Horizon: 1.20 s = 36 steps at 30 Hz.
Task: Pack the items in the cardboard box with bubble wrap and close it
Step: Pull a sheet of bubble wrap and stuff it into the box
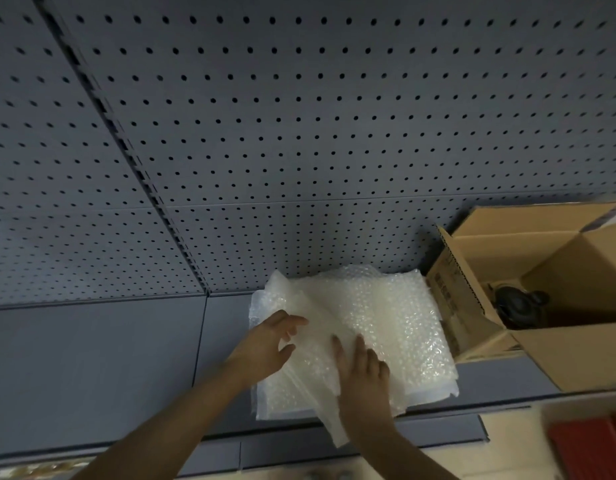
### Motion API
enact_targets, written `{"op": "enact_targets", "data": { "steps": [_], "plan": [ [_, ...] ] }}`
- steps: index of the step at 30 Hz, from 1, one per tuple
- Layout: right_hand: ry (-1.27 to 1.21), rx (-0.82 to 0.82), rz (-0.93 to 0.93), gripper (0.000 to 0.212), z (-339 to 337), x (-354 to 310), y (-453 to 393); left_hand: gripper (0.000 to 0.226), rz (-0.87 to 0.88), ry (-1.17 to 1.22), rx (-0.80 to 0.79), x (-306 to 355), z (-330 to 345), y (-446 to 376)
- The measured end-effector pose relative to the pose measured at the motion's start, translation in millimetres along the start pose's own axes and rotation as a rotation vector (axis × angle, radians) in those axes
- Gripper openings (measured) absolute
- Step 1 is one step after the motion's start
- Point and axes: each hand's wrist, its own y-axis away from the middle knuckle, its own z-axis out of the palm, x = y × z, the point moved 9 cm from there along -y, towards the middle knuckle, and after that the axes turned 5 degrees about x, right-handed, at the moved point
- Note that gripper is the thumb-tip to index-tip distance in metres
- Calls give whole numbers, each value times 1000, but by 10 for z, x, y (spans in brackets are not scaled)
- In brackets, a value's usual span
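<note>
In the open cardboard box (pixel 556 344), a dark item (pixel 518 306), beside bubble wrap (pixel 379 320).

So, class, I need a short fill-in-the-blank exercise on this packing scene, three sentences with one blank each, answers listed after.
1. Both hands, the left hand and the right hand, rest on a stack of ____ wrap.
2. The cardboard box has its flaps ____.
3. The dark item lies ____ the box.

Missing words: bubble; open; inside
</note>
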Motion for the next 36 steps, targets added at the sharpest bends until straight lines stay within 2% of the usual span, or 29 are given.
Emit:
{"op": "enact_targets", "data": {
  "steps": [2,4,6,8,12,16,21,25,26,32,36],
  "plan": [
    [15,69,47,119,-112,160,-93,50,23,-18,12,43,-26,-22],
    [23,50,48,115,-240,231,-182,50,54,-39,32,110,-58,-64],
    [-11,7,8,99,-350,248,-248,52,86,-58,49,167,-78,-125],
    [-19,34,-11,85,-445,297,-347,56,101,-85,51,193,-78,-200],
    [113,135,-38,86,-498,411,-501,67,123,-196,-22,213,20,-351],
    [95,247,-83,73,-412,439,-471,72,104,-238,-101,124,205,-395],
    [-24,203,-139,83,-224,469,-337,75,107,-226,-167,-6,350,-309],
    [-175,120,-197,69,-106,529,-219,77,95,-235,-181,-18,379,-275],
    [-181,104,-200,71,-71,545,-196,76,90,-236,-182,-16,382,-274],
    [-32,-72,-218,116,133,536,-100,75,71,-281,-178,-5,380,-256],
    [-19,-65,-225,123,225,579,-90,75,74,-285,-166,34,380,-232]
  ]
}}
